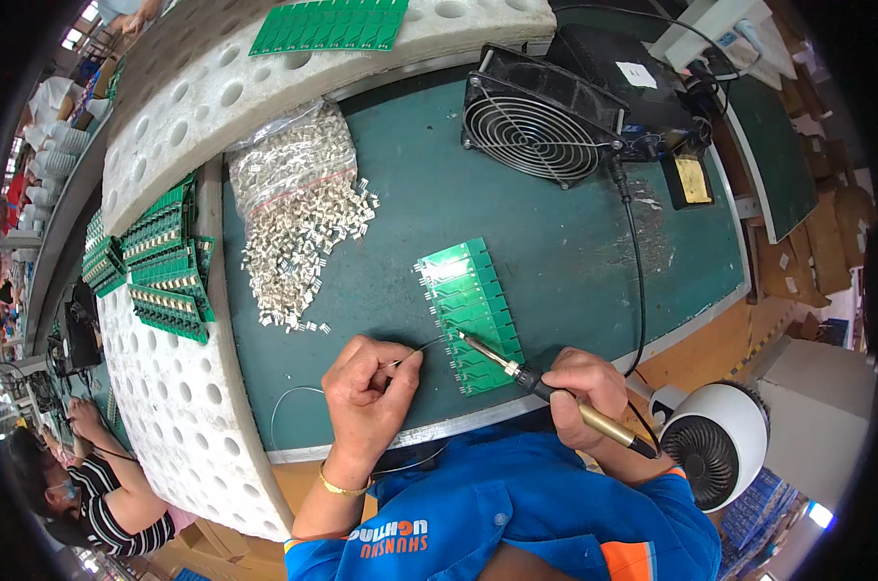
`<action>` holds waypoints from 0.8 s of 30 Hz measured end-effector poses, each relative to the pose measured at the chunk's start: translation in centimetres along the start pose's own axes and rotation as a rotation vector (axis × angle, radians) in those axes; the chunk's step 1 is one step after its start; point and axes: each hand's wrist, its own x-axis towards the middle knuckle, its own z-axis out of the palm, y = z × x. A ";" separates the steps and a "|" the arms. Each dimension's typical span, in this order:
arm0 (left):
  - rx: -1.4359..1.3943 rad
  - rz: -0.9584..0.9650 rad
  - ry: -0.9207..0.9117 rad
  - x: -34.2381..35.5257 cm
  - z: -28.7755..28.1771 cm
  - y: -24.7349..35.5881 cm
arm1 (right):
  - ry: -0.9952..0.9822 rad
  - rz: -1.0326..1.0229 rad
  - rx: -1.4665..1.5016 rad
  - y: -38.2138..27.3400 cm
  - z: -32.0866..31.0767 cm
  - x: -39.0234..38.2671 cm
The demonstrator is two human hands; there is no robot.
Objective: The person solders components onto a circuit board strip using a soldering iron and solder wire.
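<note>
My left hand [371, 382] pinches a thin solder wire [421, 351] just left of a green circuit board panel [473, 290] lying on the green mat. My right hand [584, 397] grips a soldering iron [521, 376] with a gold handle; its tip rests at or just over small pins along the panel's left side. A loose loop of wire hangs left of my left hand. Above it, a pile of small white connectors [293, 261] spills from a clear plastic bag [293, 145].
Foam trays [172, 387] line the left and back, holding stacked boards [168, 252] and another panel [327, 24]. A fan [531, 126], black station [628, 77] and yellow sponge [691, 179] stand behind. A round fan [710, 445] is at right. A co-worker [114, 494] sits at left.
</note>
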 end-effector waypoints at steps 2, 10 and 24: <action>0.017 0.022 0.006 -0.3 0.1 -0.1 | 0.012 0.001 -0.016 -0.1 0.2 -0.1; 0.042 0.041 0.056 -0.4 0.6 -0.1 | -0.022 0.005 -0.058 -0.3 0.3 0.1; 0.050 0.036 0.078 -0.1 1.1 0.0 | -0.033 0.101 -0.074 -0.6 0.1 0.7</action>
